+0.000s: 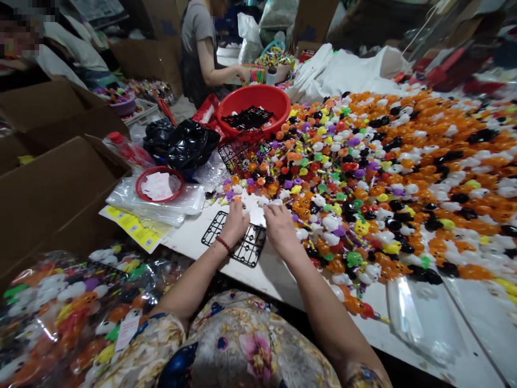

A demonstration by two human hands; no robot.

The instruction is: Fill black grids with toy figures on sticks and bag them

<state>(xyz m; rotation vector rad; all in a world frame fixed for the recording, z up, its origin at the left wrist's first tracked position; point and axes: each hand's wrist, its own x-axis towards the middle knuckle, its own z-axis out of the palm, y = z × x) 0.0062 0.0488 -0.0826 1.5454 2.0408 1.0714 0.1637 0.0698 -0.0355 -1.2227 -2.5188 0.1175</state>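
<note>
A black plastic grid tray (252,245) lies flat on the white tabletop in front of me. Over its far edge is my left hand (236,225), fingers curled together near small orange and white pieces; what they pinch is too small to name. My right hand (280,225) is just beyond the tray's right side, at the edge of the toy heap. Its fingers are bent and closed too, their tips by something white that I cannot make out. Small colourful plastic toys (323,202) on sticks are heaped beside and beyond both hands.
A red basin (254,99) holds black grids, and another grid (244,152) leans before it. Left are a small red basket (160,183) with paper slips, clear bags (189,202) and cardboard boxes (60,183). Bagged toys (76,318) lie lower left. A co-worker (202,48) handles colourful sticks.
</note>
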